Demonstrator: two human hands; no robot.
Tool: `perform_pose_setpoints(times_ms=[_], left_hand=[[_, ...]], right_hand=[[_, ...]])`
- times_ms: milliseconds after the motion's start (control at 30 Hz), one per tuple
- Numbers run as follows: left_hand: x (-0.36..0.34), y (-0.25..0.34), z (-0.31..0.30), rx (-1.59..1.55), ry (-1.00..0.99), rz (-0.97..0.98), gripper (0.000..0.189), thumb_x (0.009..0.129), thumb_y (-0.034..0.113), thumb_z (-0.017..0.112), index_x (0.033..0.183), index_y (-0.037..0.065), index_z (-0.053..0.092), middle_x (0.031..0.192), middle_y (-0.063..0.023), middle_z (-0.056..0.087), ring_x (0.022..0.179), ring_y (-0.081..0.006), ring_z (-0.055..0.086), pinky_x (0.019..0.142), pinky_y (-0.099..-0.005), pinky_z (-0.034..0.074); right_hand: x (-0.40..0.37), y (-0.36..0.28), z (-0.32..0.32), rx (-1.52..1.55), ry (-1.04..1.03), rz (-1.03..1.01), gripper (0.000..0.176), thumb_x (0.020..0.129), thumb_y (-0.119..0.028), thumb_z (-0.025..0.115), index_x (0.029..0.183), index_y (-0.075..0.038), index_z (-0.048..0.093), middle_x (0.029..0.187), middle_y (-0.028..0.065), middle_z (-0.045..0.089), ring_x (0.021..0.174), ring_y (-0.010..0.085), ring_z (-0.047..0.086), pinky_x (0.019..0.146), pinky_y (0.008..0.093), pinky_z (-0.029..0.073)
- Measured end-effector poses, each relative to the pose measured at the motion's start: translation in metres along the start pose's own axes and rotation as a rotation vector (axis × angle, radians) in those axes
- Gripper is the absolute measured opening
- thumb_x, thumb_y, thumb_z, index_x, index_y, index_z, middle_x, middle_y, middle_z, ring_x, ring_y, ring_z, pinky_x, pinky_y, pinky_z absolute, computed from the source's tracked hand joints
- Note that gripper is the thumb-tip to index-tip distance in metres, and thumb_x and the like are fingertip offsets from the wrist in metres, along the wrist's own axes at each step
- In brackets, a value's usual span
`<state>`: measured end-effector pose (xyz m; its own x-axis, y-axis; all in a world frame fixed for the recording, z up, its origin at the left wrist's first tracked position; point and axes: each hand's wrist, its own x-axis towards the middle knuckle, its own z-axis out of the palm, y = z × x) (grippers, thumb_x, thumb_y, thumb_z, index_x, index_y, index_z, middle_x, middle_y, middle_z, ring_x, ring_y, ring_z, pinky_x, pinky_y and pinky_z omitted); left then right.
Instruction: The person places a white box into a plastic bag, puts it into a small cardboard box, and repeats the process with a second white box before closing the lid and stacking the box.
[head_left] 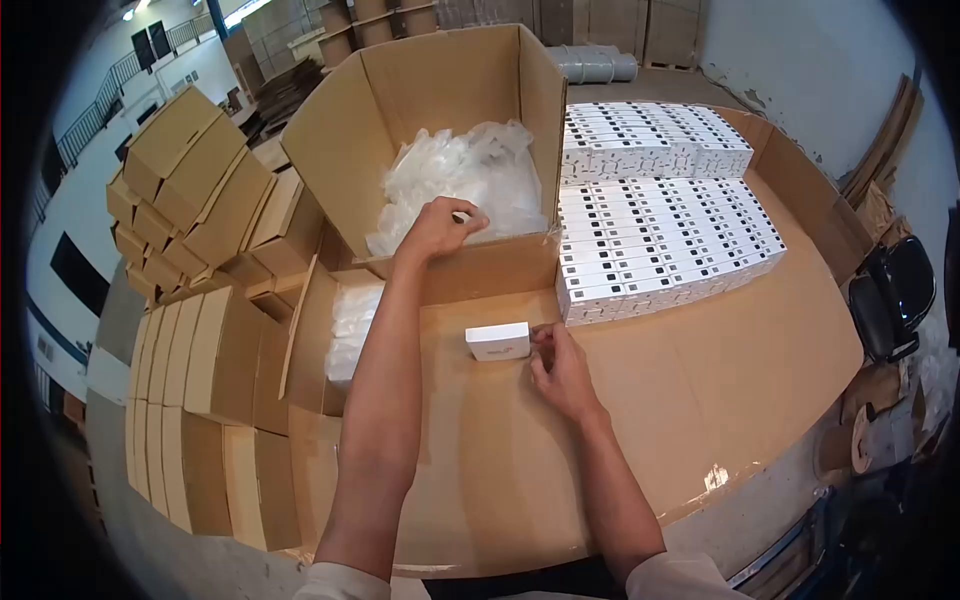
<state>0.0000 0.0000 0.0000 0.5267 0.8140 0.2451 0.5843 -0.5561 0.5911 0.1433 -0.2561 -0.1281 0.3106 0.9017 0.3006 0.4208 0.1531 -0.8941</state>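
Note:
A small white box [498, 342] stands on the cardboard-covered table. My right hand [563, 372] has its fingers and thumb closed at the right end of it. Farther back, my left hand [438, 228] reaches over the front wall of a large open cardboard box [440, 80]. That carton holds a heap of clear plastic bags [460, 165]. The left fingers are curled together at the near edge of the heap; whatever is pinched between them cannot be made out.
Stacked white boxes [665, 240] with dark squares stand in rows at the right. Brown cartons [200, 360] pile up at the left. Beside my left forearm, a smaller carton holds plastic-wrapped white items [352, 325]. A black chair [890, 295] is beyond the table's right edge.

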Motion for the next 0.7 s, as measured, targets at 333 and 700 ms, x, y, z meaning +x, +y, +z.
perform_pose_setpoints(times_ms=[333, 700], left_hand=[[0.001, -0.005, -0.001, -0.321, 0.278, -0.085, 0.030, 0.107, 0.029, 0.059, 0.100, 0.001, 0.063, 0.084, -0.0087, 0.075, 0.080, -0.0105, 0.066, 0.071, -0.0290, 0.045], [-0.010, 0.005, -0.003, -0.535, 0.570, -0.024, 0.031, 0.109, 0.030, 0.054, 0.105, 0.001, 0.064, 0.077, -0.0084, 0.070, 0.069, -0.0135, 0.064, 0.069, -0.0316, 0.049]], right_hand=[[-0.002, 0.002, -0.004, -0.005, 0.009, -0.001, 0.029, 0.085, 0.002, 0.067, 0.109, 0.000, 0.050, 0.109, 0.0209, 0.065, 0.103, 0.0409, 0.065, 0.089, 0.0469, 0.052], [-0.003, -0.006, -0.006, -0.040, -0.005, 0.054, 0.026, 0.089, 0.002, 0.062, 0.113, 0.001, 0.053, 0.115, 0.0183, 0.070, 0.112, 0.0317, 0.070, 0.095, 0.0417, 0.055]])
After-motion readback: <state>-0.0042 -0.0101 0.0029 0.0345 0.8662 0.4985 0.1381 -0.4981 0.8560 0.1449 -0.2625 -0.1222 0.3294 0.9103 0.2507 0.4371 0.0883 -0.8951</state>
